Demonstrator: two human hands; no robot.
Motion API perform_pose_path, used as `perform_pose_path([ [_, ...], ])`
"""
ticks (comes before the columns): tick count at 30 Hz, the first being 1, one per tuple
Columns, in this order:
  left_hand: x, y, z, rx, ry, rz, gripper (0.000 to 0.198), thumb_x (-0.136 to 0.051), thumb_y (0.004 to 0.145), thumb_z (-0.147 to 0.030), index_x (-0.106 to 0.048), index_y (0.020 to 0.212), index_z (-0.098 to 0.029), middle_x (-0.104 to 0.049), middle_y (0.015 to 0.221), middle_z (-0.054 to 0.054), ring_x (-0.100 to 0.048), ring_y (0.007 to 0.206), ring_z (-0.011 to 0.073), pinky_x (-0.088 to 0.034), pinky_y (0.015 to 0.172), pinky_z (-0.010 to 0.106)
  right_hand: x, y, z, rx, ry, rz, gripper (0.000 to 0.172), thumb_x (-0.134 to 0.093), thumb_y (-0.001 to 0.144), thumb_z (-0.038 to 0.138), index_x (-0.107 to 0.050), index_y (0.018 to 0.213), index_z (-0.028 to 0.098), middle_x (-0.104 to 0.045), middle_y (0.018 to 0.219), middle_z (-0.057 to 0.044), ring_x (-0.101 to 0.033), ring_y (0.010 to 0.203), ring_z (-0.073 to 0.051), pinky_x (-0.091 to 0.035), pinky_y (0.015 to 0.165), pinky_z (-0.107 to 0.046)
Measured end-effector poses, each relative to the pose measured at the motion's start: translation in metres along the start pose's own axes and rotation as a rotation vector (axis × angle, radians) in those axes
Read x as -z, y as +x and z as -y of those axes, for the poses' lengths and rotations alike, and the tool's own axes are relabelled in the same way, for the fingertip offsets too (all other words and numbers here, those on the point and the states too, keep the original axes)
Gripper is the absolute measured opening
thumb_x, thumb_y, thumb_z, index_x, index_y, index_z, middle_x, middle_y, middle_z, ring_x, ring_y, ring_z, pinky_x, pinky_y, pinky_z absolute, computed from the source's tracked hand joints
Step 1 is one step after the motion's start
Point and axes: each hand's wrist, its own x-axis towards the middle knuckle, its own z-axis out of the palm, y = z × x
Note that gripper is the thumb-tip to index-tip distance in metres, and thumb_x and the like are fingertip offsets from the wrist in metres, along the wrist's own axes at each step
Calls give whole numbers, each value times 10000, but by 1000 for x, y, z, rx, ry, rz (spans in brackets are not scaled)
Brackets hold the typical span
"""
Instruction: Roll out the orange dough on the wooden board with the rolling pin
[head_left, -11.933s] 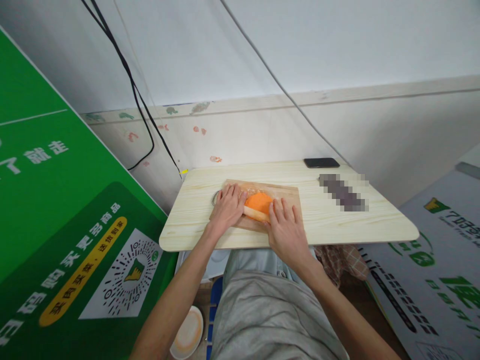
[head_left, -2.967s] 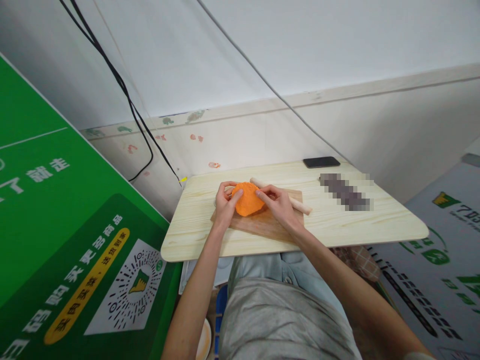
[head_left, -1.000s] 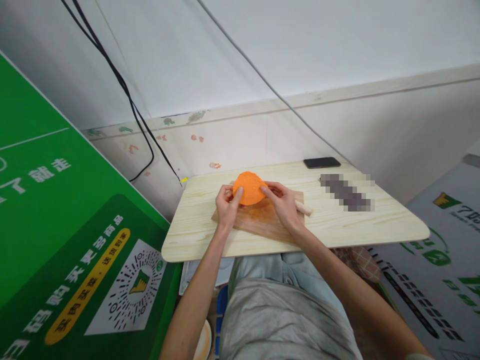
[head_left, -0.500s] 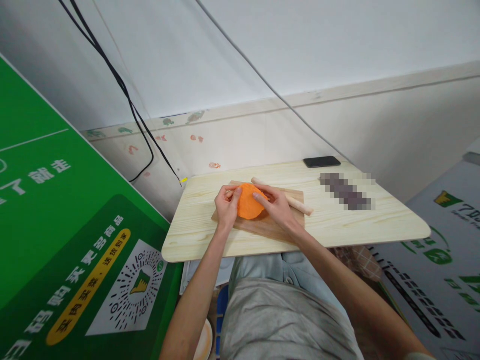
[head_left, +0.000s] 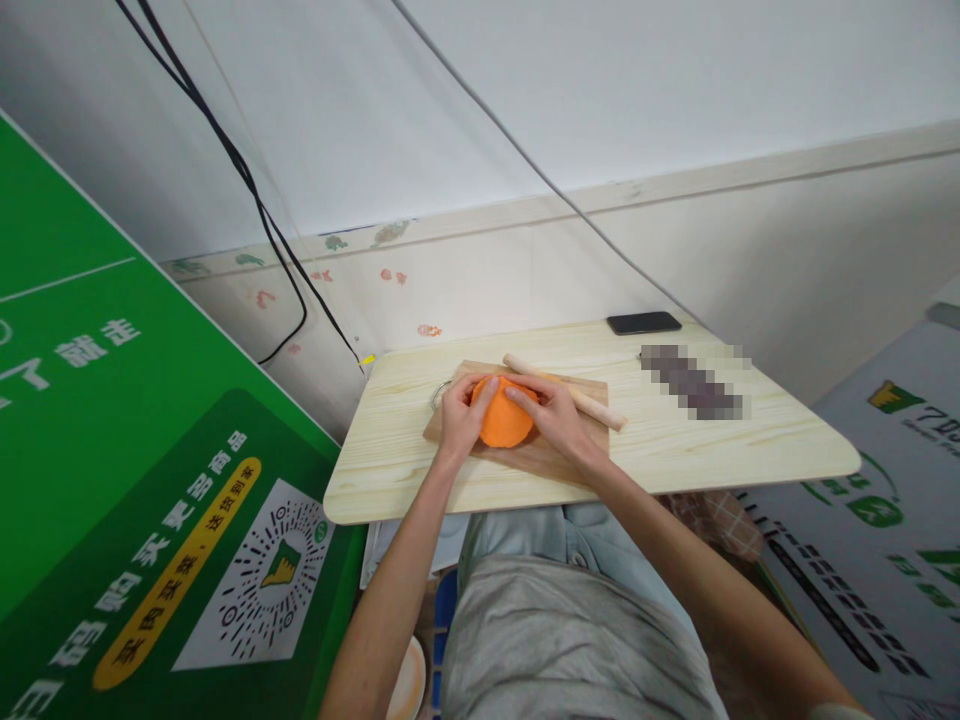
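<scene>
Between my hands is a flat, roundish orange sheet (head_left: 504, 418) that looks like dough or clay. My left hand (head_left: 461, 412) grips its left edge, thumb on top and fingers behind. On the opposite edge my right hand (head_left: 559, 415) holds it the same way. Beneath the sheet lies a wooden board (head_left: 555, 465) on the table. A pale wooden rolling pin (head_left: 600, 410) rests slantwise across the board, behind the sheet and partly covered by my right hand. Part of a metal ring (head_left: 437, 394) shows at the board's left end.
The light wood table (head_left: 390, 470) stands against the wall. A black phone (head_left: 643, 323) lies at its back right, near a blurred-out dark object (head_left: 694, 383). Green panel (head_left: 247, 450) borders the left; a white printed panel (head_left: 892, 500) stands right. Black cables (head_left: 240, 170) hang at left.
My left hand has shifted slightly right, closer to my right hand, uncovering the metal ring. The orange sheet has turned or lowered a little toward me.
</scene>
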Motion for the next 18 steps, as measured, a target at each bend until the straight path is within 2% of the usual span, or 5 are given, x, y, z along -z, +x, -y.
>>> perform_pose_path([
  [3, 0, 0, 3, 1, 52, -31, 386, -810, 862, -579, -766, 874, -195, -760, 833, 40, -690, 756, 182, -527, 696, 277, 0, 1, -1, -1, -23, -6, 348, -753, 939, 562, -854, 1154, 307, -818, 1226, -100, -750, 1172, -358, -565, 1106, -599],
  [7, 1, 0, 5, -17, 110, -61, 392, -785, 877, -590, -750, 876, -199, -749, 832, 37, -679, 764, 186, -518, 702, 280, 1, 1, 0, -23, -19, -4, 314, -761, 936, 520, -859, 1120, 285, -822, 1210, -109, -765, 1120, -347, -593, 1060, -566],
  [13, 2, -1, 5, -15, 115, -39, 362, -764, 907, -558, -751, 870, -198, -735, 819, 28, -653, 747, 173, -487, 682, 266, 1, -1, 1, -30, 1, -38, 304, -763, 926, 502, -856, 1080, 257, -836, 1155, -96, -775, 1053, -315, -608, 1018, -521],
  [18, 3, -2, 2, -9, 68, 23, 336, -794, 894, -535, -781, 851, -201, -738, 799, 26, -641, 718, 170, -482, 657, 259, 1, -1, -3, -45, 17, -11, 321, -783, 906, 535, -861, 1078, 276, -839, 1138, -93, -773, 1037, -336, -611, 1003, -558],
])
